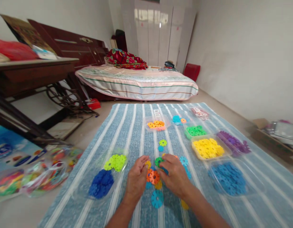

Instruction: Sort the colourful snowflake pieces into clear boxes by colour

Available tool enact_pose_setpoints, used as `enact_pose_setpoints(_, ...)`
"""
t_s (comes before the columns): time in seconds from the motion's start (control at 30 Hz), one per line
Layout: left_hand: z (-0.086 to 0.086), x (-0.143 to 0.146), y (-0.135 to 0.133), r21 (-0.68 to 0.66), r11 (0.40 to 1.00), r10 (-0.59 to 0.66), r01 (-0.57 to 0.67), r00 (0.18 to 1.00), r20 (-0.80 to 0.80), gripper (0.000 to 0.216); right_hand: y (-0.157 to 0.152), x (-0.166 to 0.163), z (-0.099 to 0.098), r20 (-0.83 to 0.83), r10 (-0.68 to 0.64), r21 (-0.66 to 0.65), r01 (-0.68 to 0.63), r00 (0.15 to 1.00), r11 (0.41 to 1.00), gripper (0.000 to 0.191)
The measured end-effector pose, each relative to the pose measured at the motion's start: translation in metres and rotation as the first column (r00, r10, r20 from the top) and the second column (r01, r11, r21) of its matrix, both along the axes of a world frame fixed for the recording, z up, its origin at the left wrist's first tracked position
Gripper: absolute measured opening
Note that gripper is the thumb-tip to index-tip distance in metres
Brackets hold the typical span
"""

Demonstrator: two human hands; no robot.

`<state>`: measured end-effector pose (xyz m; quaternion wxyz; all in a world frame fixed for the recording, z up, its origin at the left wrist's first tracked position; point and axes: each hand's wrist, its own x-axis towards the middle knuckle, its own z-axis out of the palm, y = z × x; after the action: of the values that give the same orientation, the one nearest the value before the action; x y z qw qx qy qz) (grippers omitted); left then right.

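Observation:
Loose notched plastic discs, the interlocking snowflake kind, lie in a cluster between my hands. My left hand [136,175] is curled, with a yellow disc [148,164] at its fingertips. My right hand [175,173] bends over a green disc [158,161], its fingertips against the edge; those fingers partly cover a dark blue disc. Between the two hands sits an orange disc [154,177], overlapping other orange and yellow ones. Closer to me a light blue disc [157,199] lies flat. Farther out are a lime disc [163,143] and a small blue disc [160,148].
Left, a clear tray [122,172] holds lime and dark blue discs. Right are tubs of yellow discs [208,148], blue discs [228,179], purple discs [233,142] and green discs [196,130]. Orange discs [156,124] fill a box ahead. A bed [137,82] stands beyond the striped cloth [127,126].

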<state>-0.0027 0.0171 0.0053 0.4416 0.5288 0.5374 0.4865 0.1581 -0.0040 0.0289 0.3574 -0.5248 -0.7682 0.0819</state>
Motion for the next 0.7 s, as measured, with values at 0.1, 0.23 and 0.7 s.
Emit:
enact_pose_setpoints(0.1, 0.0, 0.002, -0.001, -0.015, 1.0, 0.001, 0.0, 0.999, 0.032, 0.037, -0.011, -0.006, -0.001, 0.054, 0.025, -0.025, -0.023, 0.998, 0.999, 0.01)
enact_pose_setpoints(0.23, -0.001, 0.001, -0.001, -0.018, 1.0, 0.005, -0.004, 0.999, 0.042, 0.037, -0.019, -0.015, 0.001, 0.127, 0.066, -0.127, -0.05, 0.99, 0.991, 0.026)
enact_pose_setpoints(0.7, 0.001, -0.001, 0.003, -0.069, 0.997, 0.022, -0.017, 0.998, 0.065, 0.04, -0.013, -0.018, -0.01, 0.056, 0.055, 0.104, -0.06, 0.997, 0.993, 0.013)
